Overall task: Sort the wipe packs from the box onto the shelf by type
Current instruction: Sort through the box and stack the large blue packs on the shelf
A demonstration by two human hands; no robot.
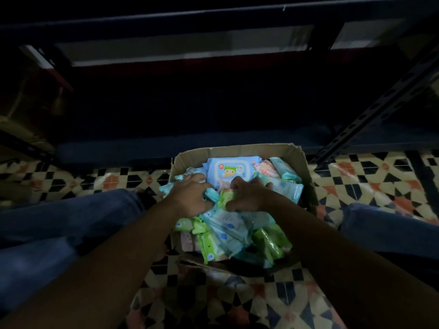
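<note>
View from a head camera, looking down in dim light. A cardboard box (240,150) sits on a patterned tile floor (356,176) between the person's knees, heaped with wipe packs (228,231) in light blue, green and pink. One large blue pack (231,170) with a cartoon label lies flat near the far wall of the box.

Both hands are down in the heap at its middle. The left hand (192,194) has its fingers curled round the end of a light blue pack (212,194). The right hand (249,193) has its fingers curled into a green pack (225,198) just beside it; the fingertips are buried, so how firm the grip is cannot be told.

Beyond the box stands the shelf (190,148), dark blue metal, its lowest board near the floor (too dark to see whether anything lies on it yet).

The step in hand looks like picking packs out. To do it well, each hand should take one colour only, lift clear of the loose neighbours so none spill over the low near wall, and carry each colour to its own stretch of shelf.
</note>
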